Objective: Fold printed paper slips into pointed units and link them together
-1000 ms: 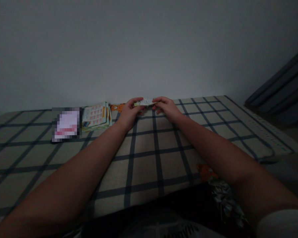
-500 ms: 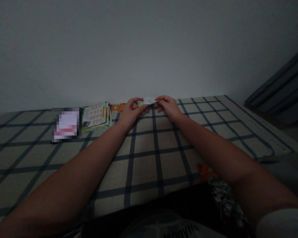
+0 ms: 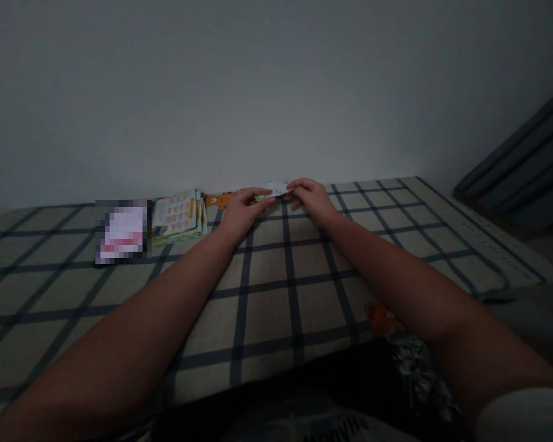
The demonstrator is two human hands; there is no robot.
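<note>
A small folded piece of printed paper (image 3: pixel 276 188), whitish with some green, is held between both hands near the far edge of the bed-like surface. My left hand (image 3: pixel 244 210) pinches its left side between thumb and fingers. On the right side, my right hand (image 3: pixel 309 197) grips the paper with thumb and forefinger, its other fingers curled below. The paper's underside and part of its edges are hidden by the fingers. Both forearms stretch forward over the checked cloth (image 3: pixel 270 313).
Left of my left hand lies a stack of printed paper sheets (image 3: pixel 177 215). Beside it is a pixelated pinkish-white object (image 3: pixel 123 232) with a dark edge. A pale wall (image 3: pixel 276 92) rises behind the cloth. Dark folded fabric (image 3: pixel 525 153) hangs at the right.
The paper has tilted flatter and sits slightly lower. My left fingers have come down closer over its left edge, while my right hand has barely moved.
</note>
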